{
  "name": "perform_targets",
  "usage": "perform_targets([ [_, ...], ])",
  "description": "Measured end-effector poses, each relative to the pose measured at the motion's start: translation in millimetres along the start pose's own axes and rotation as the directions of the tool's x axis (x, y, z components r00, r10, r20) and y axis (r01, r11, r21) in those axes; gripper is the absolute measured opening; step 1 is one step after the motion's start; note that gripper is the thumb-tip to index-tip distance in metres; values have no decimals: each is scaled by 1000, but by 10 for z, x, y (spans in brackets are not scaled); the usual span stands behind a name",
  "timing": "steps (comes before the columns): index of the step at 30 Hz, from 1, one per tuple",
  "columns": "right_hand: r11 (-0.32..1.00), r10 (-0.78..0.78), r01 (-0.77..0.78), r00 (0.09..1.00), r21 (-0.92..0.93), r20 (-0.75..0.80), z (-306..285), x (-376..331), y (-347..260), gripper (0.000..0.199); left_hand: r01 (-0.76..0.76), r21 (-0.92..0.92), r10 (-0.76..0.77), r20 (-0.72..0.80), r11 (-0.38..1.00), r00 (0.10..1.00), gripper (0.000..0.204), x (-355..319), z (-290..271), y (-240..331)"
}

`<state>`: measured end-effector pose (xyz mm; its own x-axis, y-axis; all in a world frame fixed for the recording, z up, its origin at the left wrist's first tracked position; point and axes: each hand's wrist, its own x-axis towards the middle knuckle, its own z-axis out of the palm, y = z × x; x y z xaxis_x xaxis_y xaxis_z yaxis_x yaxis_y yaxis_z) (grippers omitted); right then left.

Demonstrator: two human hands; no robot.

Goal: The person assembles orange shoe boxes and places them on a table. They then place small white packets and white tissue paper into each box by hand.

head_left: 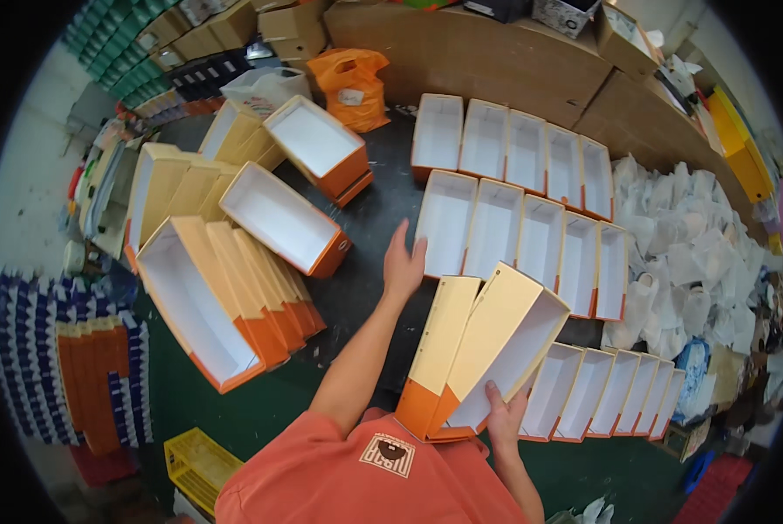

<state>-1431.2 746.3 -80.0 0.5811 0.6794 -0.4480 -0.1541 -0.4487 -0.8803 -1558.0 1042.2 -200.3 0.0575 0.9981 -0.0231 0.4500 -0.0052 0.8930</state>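
Observation:
Close to my body, a cream and orange shoebox (489, 342) without a lid is tilted, its white inside facing right. My right hand (504, 414) grips its near end, thumb inside and the other fingers mostly hidden. A second shoebox (438, 336) leans against its left side. My left hand (401, 267) is stretched forward over the dark table, fingers apart and holding nothing. It is beside the left end of a row of open shoeboxes (446, 224); whether it touches the nearest one I cannot tell.
Another row of open boxes (438, 129) stands behind, and more boxes (555, 391) line up at right. Nested boxes (201, 297) lie at left. Plastic-wrapped items (684, 253) pile up far right. An orange bag (350, 87) sits at the back, a yellow crate (201, 467) low left.

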Motion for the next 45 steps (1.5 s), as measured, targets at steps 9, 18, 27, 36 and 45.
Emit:
perform_targets([
  [9,907,-187,248,961,-340,204,873,278,525,33,375,-375,-529,-565,848,633,122,-2096,-1727,-563],
  [18,815,-435,334,893,-474,-118,1141,57,687,28,65,-218,-197,-662,974,723,114,-1718,-2576,-1203],
  [27,674,-196,259,966,-692,171,2315,-249,828,59,-50,-251,-1,-198,967,980,47,-1265,-4384,-1950],
  [36,371,-714,660,652,-653,254,3942,1326,-563,68,-31,-51,25,-118,998,993,39,-1297,-4793,-2168],
  [45,682,4,301,910,-667,415,3975,558,541,40,395,-418,-381,121,818,917,51,-1494,-3936,-2176],
])
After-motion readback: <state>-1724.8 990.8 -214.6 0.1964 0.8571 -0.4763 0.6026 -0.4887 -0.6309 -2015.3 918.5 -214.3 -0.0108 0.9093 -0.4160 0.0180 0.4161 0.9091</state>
